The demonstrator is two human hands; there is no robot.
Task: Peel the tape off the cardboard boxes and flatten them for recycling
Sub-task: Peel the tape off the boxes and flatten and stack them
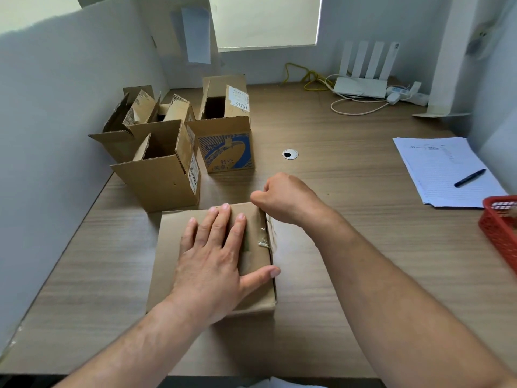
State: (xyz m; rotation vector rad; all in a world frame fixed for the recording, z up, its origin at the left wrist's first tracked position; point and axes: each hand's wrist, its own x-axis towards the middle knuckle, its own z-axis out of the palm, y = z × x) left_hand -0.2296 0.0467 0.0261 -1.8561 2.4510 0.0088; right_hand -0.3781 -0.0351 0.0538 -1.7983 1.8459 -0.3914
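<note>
A closed cardboard box (pixel 173 247) lies on the wooden desk in front of me. My left hand (pixel 215 256) presses flat on its top, fingers straight and thumb spread toward the right edge. My right hand (pixel 282 197) is curled at the box's far right corner and pinches a strip of clear tape (pixel 265 236) that runs along the right edge, partly lifted and crinkled. Three opened boxes stand at the back left: a plain one (pixel 165 180), one with blue print (pixel 226 147), and one behind them with its flaps up (pixel 131 121).
A stack of lined paper (pixel 444 169) with a black pen (pixel 470 177) lies at the right. A red basket (pixel 500 228) sits at the right edge. A white router (pixel 361 85) and cables are at the back. A cable hole (pixel 290 154) is mid-desk.
</note>
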